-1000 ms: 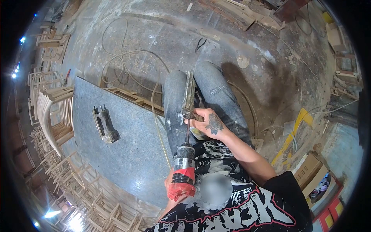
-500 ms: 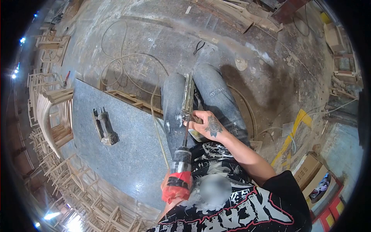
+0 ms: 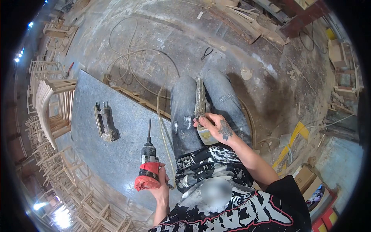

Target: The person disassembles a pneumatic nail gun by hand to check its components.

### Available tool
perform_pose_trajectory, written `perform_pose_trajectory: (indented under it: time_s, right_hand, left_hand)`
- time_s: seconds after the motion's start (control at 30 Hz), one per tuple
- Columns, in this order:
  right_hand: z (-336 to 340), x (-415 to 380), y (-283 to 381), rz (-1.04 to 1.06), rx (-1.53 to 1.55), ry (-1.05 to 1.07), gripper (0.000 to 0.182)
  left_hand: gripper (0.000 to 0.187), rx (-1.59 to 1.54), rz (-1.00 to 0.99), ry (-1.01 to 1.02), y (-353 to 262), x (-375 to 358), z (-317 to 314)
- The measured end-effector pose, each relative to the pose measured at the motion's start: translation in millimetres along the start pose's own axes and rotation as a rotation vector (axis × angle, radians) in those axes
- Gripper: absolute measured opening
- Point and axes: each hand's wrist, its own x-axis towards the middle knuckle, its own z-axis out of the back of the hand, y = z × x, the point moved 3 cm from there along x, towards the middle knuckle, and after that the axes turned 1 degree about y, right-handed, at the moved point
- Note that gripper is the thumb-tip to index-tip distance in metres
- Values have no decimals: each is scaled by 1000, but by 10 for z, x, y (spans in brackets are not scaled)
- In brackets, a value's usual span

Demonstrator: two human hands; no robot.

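My left hand (image 3: 162,185) is wrapped round the grip of a red and black power drill (image 3: 148,166). Its long bit points forward over the grey board, apart from the nail gun. Across my lap, between my thighs, lies a worn nail gun (image 3: 200,98) with a long narrow magazine and a yellowish block at its near end. My tattooed right hand (image 3: 217,125) grips it around the middle, fingers partly hidden behind it. A second nail gun (image 3: 106,123) lies on the grey board (image 3: 127,154) to my left.
A beige air hose (image 3: 159,104) loops over the floor and the board's edge. Pliers (image 3: 207,53) lie on the floor ahead. Wooden chair frames (image 3: 58,112) crowd the left side. Scrap wood (image 3: 251,25) lies ahead at right, and a cardboard box (image 3: 305,177) stands at right.
My left hand has carried the drill leftward, so its bit has come away from the nail gun. My right hand still grips the nail gun. The whole view has shifted slightly.
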Motion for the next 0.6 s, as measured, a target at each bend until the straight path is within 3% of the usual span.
perform_pose_trajectory:
  time_s: [0.5,0.6]
  right_hand:
    - [86,-57,9,82,-147,23,37]
    - [99,-67,66,175,-230,-102,41]
  left_hand:
    - [13,-25,12,39,100,194,-20]
    - [12,-30,1,44,142,216,-22]
